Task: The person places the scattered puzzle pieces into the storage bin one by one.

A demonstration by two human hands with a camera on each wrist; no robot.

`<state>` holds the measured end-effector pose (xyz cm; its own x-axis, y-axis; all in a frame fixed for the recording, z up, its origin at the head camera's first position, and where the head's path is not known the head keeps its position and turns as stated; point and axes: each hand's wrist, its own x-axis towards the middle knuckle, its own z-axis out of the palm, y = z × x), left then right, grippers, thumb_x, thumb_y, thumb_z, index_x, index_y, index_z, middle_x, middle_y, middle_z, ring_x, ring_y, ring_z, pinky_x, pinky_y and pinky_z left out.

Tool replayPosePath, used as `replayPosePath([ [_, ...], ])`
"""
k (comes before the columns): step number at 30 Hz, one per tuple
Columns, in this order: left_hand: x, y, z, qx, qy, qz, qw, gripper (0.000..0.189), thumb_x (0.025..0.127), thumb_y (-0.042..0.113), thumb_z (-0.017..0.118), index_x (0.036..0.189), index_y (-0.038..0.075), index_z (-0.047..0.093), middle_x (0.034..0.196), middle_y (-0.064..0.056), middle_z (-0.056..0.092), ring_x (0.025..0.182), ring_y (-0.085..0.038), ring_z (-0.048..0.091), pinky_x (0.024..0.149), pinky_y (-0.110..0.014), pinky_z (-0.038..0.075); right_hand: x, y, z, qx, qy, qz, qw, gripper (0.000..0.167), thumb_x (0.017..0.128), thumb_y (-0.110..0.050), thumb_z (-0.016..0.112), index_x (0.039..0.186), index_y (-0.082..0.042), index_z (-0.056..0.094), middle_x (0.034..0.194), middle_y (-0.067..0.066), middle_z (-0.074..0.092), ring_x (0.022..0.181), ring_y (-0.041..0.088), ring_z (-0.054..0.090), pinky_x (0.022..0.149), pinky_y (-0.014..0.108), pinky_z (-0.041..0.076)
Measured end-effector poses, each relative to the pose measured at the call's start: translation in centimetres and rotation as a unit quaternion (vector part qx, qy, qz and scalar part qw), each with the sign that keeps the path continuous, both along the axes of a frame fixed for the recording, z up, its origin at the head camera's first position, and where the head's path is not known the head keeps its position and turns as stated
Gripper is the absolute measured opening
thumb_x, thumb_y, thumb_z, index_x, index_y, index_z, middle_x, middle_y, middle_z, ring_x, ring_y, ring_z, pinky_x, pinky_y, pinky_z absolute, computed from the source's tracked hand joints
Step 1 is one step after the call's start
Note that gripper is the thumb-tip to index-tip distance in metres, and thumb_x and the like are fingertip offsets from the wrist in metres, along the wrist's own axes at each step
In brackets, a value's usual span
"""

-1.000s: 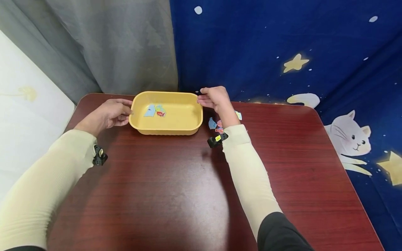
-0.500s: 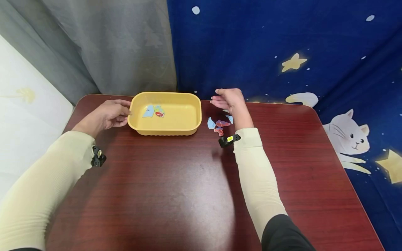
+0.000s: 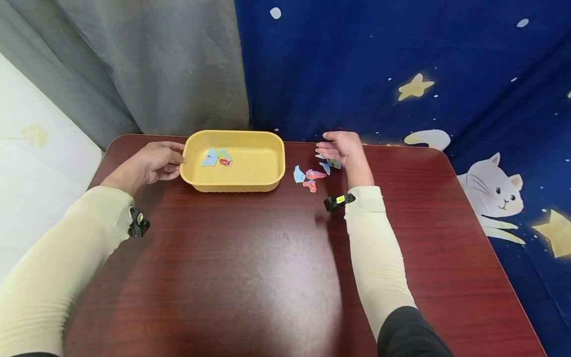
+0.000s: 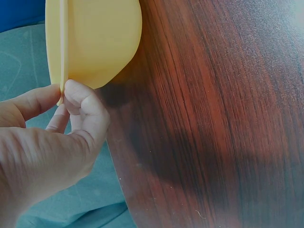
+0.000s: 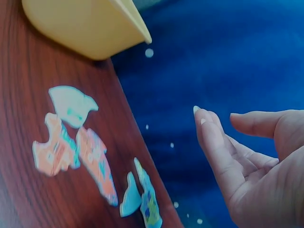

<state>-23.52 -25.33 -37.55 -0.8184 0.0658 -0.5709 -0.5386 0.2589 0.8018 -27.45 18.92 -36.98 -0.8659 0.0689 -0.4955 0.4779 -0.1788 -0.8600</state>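
A yellow plastic basin stands near the table's back edge. Its left rim is pinched between the thumb and fingers of my left hand. Inside lie a blue paper cutout and a green-and-red one. My right hand is above the table, right of the basin, with fingers extended and nothing in them. Loose cutouts lie below and left of it: a light blue piece, pink-red pieces, another small blue piece and a multicoloured piece partly under the hand in the head view.
The dark red wooden table stretches toward me. Behind it hang a grey curtain and a blue curtain with stars and a cat. A white panel stands at the left.
My right hand has left the basin's right rim and moved right, over the loose cutouts, uncovering several of them. My left hand stays at the left rim.
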Motion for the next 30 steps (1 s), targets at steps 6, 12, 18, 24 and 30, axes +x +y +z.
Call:
replayPosePath([
  [6,-0.1,0.0,0.0,-0.002,0.002,-0.002,1.0,0.044,0.097,0.006,0.053,0.138,0.01,0.038,0.073,0.004,0.06,0.06,-0.009,0.058,0.062,-0.024,0.054,0.2,1.2,-1.0,0.019,-0.004,0.003,0.9998,0.042,0.097,-0.007,0.056,0.138,-0.001,0.05,0.066,0.008,0.069,0.057,0.019,0.07,0.055,0.028,0.057],
  [12,0.1,0.1,0.2,-0.009,0.004,-0.003,1.0,0.047,0.096,0.007,0.053,0.14,0.01,0.036,0.074,0.004,0.061,0.06,-0.009,0.059,0.063,-0.024,0.054,0.8,2.3,-2.1,0.027,-0.024,0.005,0.9993,0.043,0.097,-0.005,0.055,0.14,-0.004,0.049,0.072,0.009,0.07,0.063,0.019,0.071,0.062,0.029,0.059],
  [18,0.1,0.1,0.2,-0.006,0.005,-0.004,1.0,0.045,0.096,0.006,0.053,0.138,0.01,0.037,0.074,0.004,0.061,0.06,-0.009,0.059,0.063,-0.023,0.054,1.2,3.4,-3.3,0.037,-0.044,0.003,0.9984,0.043,0.097,-0.004,0.054,0.14,-0.007,0.05,0.072,0.008,0.071,0.062,0.018,0.071,0.062,0.028,0.059],
  [24,0.0,0.0,0.1,-0.006,0.005,-0.004,1.0,0.044,0.096,0.006,0.053,0.137,0.011,0.038,0.074,0.004,0.061,0.06,-0.009,0.059,0.063,-0.023,0.054,1.4,4.0,-4.5,0.045,-0.055,0.008,0.9975,0.044,0.098,-0.003,0.052,0.141,-0.009,0.051,0.07,0.008,0.07,0.06,0.017,0.07,0.058,0.026,0.058],
  [30,0.0,0.1,0.2,-0.007,0.001,-0.005,1.0,0.047,0.096,0.007,0.053,0.14,0.01,0.036,0.075,0.003,0.06,0.061,-0.009,0.059,0.064,-0.024,0.054,1.4,4.0,-5.7,0.05,-0.07,-0.003,0.9963,0.046,0.096,0.0,0.053,0.141,-0.012,0.051,0.069,0.008,0.069,0.057,0.017,0.069,0.055,0.027,0.057],
])
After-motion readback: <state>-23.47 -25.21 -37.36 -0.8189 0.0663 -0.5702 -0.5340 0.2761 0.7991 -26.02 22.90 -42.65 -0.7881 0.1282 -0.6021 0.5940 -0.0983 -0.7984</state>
